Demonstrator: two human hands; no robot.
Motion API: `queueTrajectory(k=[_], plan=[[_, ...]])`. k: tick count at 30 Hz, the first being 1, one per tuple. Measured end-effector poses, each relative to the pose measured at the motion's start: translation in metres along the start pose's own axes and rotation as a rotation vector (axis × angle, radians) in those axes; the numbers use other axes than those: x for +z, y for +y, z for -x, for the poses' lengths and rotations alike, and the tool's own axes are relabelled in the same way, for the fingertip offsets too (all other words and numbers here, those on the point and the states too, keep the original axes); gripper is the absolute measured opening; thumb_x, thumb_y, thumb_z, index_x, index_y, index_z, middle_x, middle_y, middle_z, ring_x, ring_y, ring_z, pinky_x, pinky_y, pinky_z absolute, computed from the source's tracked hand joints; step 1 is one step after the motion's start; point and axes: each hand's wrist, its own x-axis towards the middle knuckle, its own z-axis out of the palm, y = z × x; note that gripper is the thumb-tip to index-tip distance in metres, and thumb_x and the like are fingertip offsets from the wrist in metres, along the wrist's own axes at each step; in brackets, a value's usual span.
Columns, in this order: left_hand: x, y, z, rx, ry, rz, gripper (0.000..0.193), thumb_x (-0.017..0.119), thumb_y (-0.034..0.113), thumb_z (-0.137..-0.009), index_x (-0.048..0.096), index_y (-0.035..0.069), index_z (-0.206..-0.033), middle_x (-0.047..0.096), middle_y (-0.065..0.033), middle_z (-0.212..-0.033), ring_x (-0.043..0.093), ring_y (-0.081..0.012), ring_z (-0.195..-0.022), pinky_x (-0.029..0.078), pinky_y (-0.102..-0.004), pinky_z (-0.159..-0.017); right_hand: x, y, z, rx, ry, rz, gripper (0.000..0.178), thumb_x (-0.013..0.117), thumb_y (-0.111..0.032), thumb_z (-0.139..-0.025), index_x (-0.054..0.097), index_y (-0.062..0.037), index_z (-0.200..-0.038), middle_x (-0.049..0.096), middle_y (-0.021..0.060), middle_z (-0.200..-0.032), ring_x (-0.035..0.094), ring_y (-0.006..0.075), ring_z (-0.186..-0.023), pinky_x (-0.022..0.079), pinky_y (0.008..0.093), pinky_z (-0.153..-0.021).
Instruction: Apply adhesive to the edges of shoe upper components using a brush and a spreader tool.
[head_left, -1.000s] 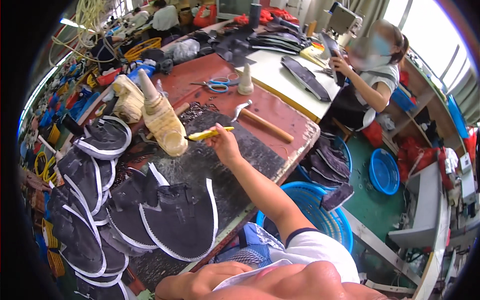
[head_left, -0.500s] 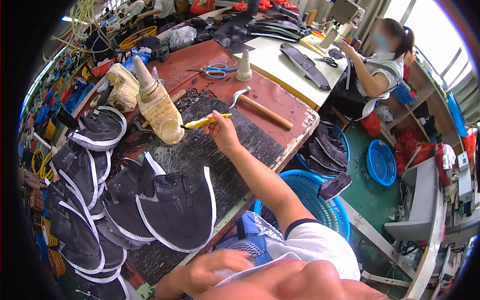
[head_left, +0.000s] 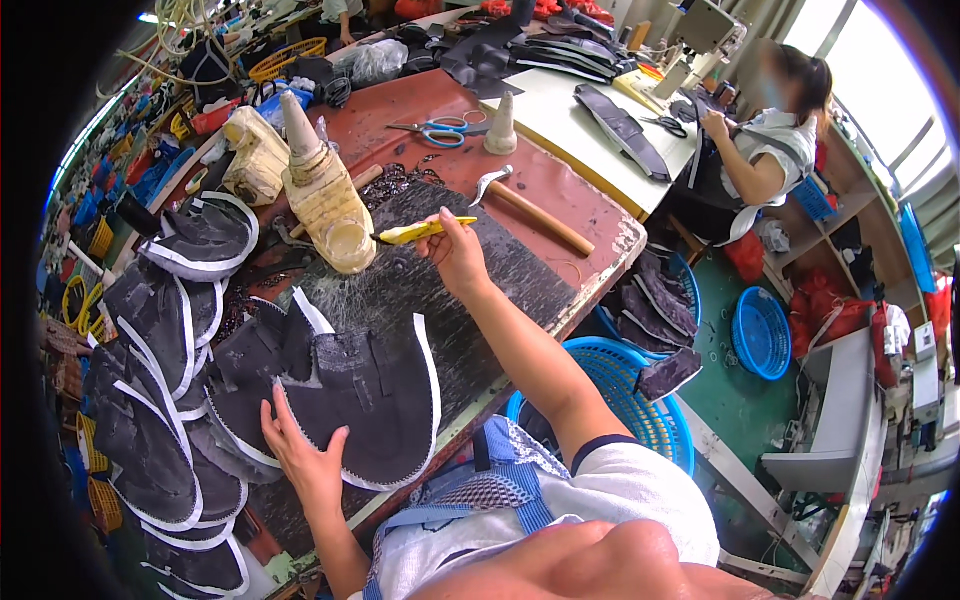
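Note:
My left hand (head_left: pixel 305 455) lies with fingers spread on the lower left edge of a dark fabric shoe upper (head_left: pixel 385 425) with a white-taped rim. In my right hand (head_left: pixel 455 258) is a yellow-handled brush (head_left: pixel 412 231), gripped between thumb and fingers. Its dark tip points left, close to the round mouth of a glue-crusted container (head_left: pixel 350 246); whether it touches the rim I cannot tell. Another dark upper (head_left: pixel 245 385) lies partly under the one at my left hand. More white-edged uppers (head_left: pixel 155 440) overlap in a pile at the left.
A hammer (head_left: pixel 540 220), blue-handled scissors (head_left: pixel 440 131) and a crusted cone-shaped bottle (head_left: pixel 501 128) lie or stand farther back on the red table (head_left: pixel 600 230). Blue baskets (head_left: pixel 640 400) stand beside the table at right. A co-worker (head_left: pixel 765 150) sits at the far right by a sewing machine.
My left hand has moved from near my body out onto the dark upper, its fingers spread. My right hand still holds the brush near the container.

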Motion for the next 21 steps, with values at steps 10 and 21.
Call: queueTrajectory(k=[10, 21], plan=[[-0.008, -0.009, -0.001, 0.071, -0.077, 0.404, 0.072, 0.065, -0.005, -0.075, 0.038, 0.0, -0.141, 0.044, -0.0198, -0.143, 0.043, -0.0315, -0.133, 0.031, -0.0386, -0.11, 0.022, -0.015, -0.021, -0.056, 0.152, 0.502, 0.038, 0.052, -0.037, -0.099, 0.058, -0.0013, -0.088, 0.06, 0.009, -0.069, 0.057, 0.0158, -0.057, 0.046, 0.0281, -0.053], [0.007, -0.013, 0.011, -0.084, 0.047, 0.443, 0.071, 0.071, 0.0, -0.076, 0.041, 0.006, -0.14, 0.052, -0.0205, -0.126, 0.052, -0.0345, -0.118, 0.042, -0.0391, -0.099, 0.063, -0.013, -0.082, -0.061, -0.353, 1.321, 0.036, 0.063, -0.031, -0.091, 0.067, 0.0045, -0.087, 0.067, 0.012, -0.069, 0.065, 0.0183, -0.059, 0.05, 0.0299, -0.056]])
